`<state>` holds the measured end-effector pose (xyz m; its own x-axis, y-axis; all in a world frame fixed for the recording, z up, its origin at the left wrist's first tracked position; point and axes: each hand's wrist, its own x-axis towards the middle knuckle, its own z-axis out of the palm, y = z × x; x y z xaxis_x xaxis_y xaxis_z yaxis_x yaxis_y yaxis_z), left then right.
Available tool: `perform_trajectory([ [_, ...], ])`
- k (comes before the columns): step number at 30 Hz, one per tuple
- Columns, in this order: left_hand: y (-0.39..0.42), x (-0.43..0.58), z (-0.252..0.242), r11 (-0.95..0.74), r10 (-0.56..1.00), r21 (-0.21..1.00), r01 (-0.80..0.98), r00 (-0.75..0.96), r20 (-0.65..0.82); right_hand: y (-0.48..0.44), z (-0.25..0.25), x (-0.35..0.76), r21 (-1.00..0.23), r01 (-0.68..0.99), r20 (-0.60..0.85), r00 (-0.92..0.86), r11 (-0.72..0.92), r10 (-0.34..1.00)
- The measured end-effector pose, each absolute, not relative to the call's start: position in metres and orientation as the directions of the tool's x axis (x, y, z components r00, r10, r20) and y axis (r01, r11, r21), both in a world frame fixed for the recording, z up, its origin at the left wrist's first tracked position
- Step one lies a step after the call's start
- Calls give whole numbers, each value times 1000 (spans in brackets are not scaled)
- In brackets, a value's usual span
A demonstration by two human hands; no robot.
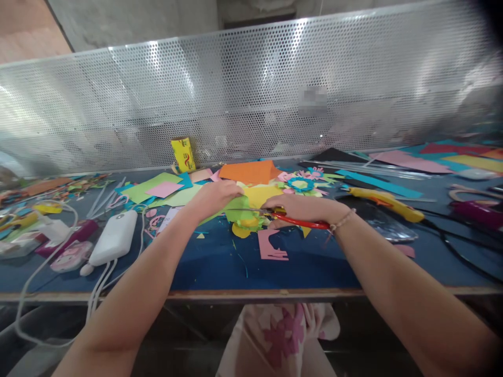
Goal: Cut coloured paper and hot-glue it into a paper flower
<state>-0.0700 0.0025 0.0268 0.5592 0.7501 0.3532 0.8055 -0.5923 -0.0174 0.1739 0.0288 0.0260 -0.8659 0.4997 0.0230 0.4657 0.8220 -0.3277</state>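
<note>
With closed fingers, my left hand [220, 198] pinches a piece of light green paper [238, 209] over the middle of the table. My right hand [293, 208] is closed around red-handled scissors [302, 223], their blades pointing left across the green paper. Directly beneath lie yellow and green paper pieces [241, 229]. A pink paper offcut [271, 245] with a curved cut edge rests just below the scissors. Behind my hands are a yellow sheet [259, 193] and an orange sheet [247, 172]. Paper flowers [301, 183] in blue and pink lie beyond my right hand.
A white power bank [115, 238] with cables sits at left, near paper scraps [51, 191]. A yellow glue gun [387, 204] with a black cord lies at right. One yellow box [183, 155] stands against the perforated metal screen [251, 94]. The table's front edge [275, 294] runs below.
</note>
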Motion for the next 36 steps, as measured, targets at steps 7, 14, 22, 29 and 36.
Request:
perform_trajectory([
  [7,0,-74,29,-608,716,-38,793,569,405,27,27,173,-322,483,5,-859,814,512],
  [14,-5,-68,30,-606,678,-188,773,625,387,27,26,173,-267,493,0,-859,828,512],
  [22,-6,-68,31,-625,670,-165,763,633,388,23,29,170,-216,498,1,-860,840,511],
  [29,-6,-69,31,-649,662,-128,750,640,391,25,27,171,-238,479,21,-867,845,498],
  [36,-4,-69,30,-643,664,-137,753,638,389,27,28,173,-305,483,37,-855,821,517],
])
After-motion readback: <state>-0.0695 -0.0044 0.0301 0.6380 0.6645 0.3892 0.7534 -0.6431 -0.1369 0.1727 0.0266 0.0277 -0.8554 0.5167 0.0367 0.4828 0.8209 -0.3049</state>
